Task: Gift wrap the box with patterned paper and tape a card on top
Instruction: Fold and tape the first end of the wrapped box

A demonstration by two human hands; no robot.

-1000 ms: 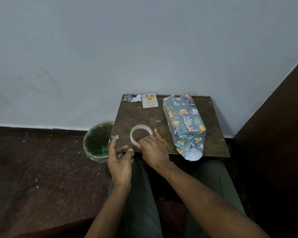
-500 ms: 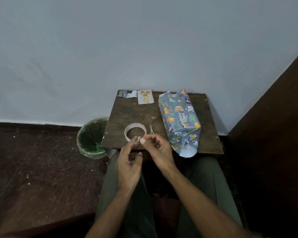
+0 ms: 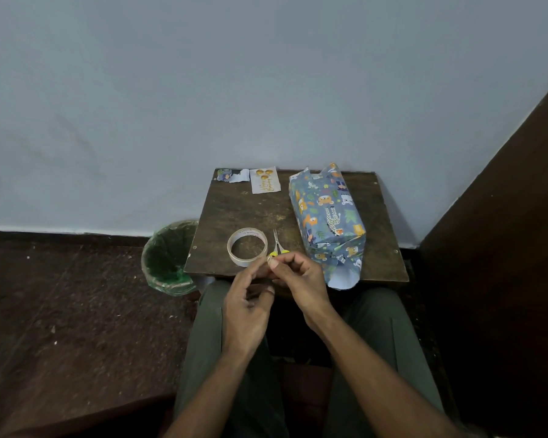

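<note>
The box (image 3: 326,216), wrapped in blue animal-print paper, lies on the right side of the small wooden table (image 3: 234,210); its near end flap sticks out loose over the table's edge. A white card (image 3: 265,180) with gold print rests at the back. A clear tape roll (image 3: 234,248) stands near the front edge, and small yellow-handled scissors (image 3: 276,245) lie beside it. My left hand (image 3: 247,298) and right hand (image 3: 301,279) meet just in front of the roll, fingertips pinched together on a small piece of tape that is hard to make out.
A scrap of patterned paper (image 3: 231,175) lies at the table's back left corner. A green-lined bin (image 3: 168,257) stands on the floor left of the table. A dark brown panel (image 3: 503,248) rises close on the right. My knees sit under the table's front edge.
My right hand left the tape roll and drew back toward me. My left hand rose to meet it, and both now pinch together in front of the roll. The scissors are uncovered.
</note>
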